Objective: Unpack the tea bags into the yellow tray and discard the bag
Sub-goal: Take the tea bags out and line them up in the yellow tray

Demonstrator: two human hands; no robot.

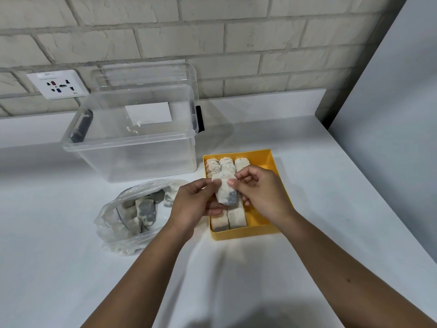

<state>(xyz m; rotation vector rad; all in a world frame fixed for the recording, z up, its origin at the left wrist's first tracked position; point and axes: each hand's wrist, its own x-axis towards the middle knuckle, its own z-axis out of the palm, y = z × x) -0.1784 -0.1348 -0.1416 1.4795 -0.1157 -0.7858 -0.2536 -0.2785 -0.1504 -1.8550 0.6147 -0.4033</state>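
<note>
1 tray point(248, 234), 1 bag point(111, 223), 1 clr bin point(132, 159)

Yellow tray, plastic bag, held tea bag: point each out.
yellow tray point(246, 233), head view, near outer wall
plastic bag point(111, 242), head view, crumpled near-left film
held tea bag point(225, 192), head view, centre of its face

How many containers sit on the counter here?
3: the clear box at the back left, the yellow tray before its right end, the plastic bag left of the tray. None looks hidden.
</note>
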